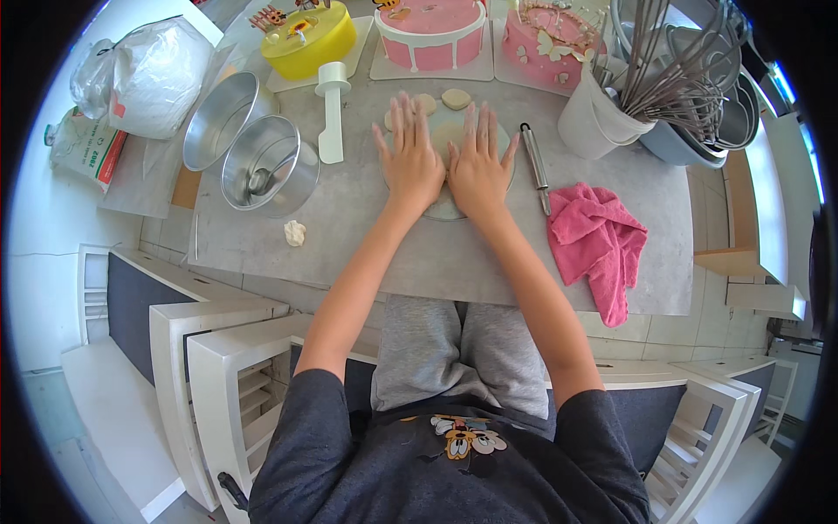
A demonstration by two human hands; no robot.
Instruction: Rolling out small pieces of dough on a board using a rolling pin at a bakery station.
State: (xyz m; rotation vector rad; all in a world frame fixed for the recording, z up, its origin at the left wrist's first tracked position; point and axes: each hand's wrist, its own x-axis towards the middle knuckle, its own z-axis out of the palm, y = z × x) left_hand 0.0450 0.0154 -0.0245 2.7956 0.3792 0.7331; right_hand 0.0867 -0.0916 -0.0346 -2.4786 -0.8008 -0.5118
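Observation:
My left hand (pixel 411 164) and my right hand (pixel 482 169) lie palm down, side by side, over a round translucent plate (pixel 452 213). The fingers of both point away from me, thumbs inward or tucked from sight, and pale flour dusts them. Between the hands shows a pale flat piece of dough (pixel 448 133). Beyond my fingertips sit small dough rounds (pixel 456 99), one of them (pixel 427 103) partly behind the left fingers. What lies beneath the palms is hidden. A loose dough lump (pixel 295 233) rests on the grey table (pixel 353 255), nearer my left side.
On the left stand two metal tins (pixel 221 121), one (pixel 298 173) holding a metal spoon (pixel 260 181), and a white plastic scoop (pixel 332 118). Decorated cakes (pixel 432 46) line the back. At right are a metal-handled tool (pixel 535 164), pink cloth (pixel 597 229) and whisk-filled white bucket (pixel 589 121).

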